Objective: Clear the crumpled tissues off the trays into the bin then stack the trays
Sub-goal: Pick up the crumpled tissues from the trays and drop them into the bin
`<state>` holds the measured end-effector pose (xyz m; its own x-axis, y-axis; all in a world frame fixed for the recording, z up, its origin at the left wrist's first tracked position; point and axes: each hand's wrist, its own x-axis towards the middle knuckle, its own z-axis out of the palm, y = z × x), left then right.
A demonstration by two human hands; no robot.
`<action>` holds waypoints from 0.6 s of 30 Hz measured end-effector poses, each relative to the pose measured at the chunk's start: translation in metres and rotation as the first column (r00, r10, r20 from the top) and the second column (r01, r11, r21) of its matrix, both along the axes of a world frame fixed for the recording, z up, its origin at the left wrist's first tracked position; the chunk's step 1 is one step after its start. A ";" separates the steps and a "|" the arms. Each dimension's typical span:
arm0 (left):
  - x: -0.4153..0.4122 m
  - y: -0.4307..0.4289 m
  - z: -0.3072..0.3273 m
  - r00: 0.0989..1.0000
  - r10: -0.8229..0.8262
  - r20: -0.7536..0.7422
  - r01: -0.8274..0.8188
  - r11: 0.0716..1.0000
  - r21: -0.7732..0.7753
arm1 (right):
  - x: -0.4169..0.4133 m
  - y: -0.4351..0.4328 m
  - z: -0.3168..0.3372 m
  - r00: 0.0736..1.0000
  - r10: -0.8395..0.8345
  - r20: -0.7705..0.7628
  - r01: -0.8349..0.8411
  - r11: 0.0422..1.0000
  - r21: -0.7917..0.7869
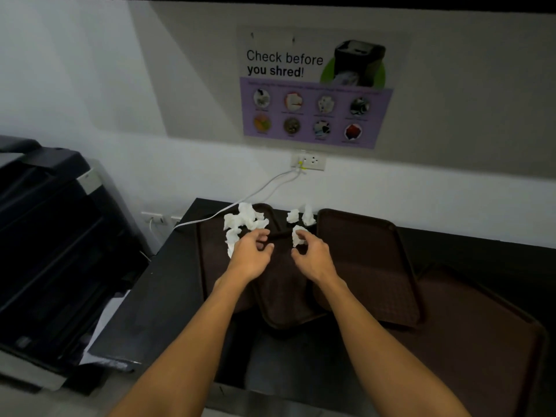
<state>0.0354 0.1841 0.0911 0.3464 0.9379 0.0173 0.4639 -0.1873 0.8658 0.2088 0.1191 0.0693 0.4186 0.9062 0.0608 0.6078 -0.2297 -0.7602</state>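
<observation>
Several dark brown trays lie overlapping on a black counter (168,284): a left tray (210,266), a middle tray (282,299), a right tray (370,266) and a large one at the far right (469,350). A cluster of white crumpled tissues (245,219) sits at the back of the left tray. Two more tissues (301,215) lie at the back between the trays. My right hand (314,255) curls its fingers round a crumpled tissue (298,236). My left hand (251,255) hovers by the cluster's near edge, fingers loosely curled and holding nothing. No bin is in view.
A large dark printer (51,236) stands left of the counter. A white cable (258,191) runs from the wall socket (308,161) down across the counter's back left corner. A shredder poster (316,88) hangs on the wall behind.
</observation>
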 end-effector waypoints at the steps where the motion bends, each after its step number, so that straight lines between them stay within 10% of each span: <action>1: 0.008 0.006 -0.001 1.000 0.003 -0.008 -0.003 1.000 -0.001 | 0.008 0.009 -0.003 1.000 -0.003 -0.001 0.003 1.000 -0.011; 18: 0.050 0.070 -0.029 0.995 0.058 -0.086 -0.060 0.998 -0.021 | 0.084 0.136 -0.072 0.972 0.178 0.150 -0.116 0.929 -0.353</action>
<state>0.0855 0.2540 0.0625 0.2901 0.9564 -0.0322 0.5456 -0.1377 0.8266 0.2928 0.2549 -0.0032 0.2898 0.9359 -0.2005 0.7716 -0.3524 -0.5295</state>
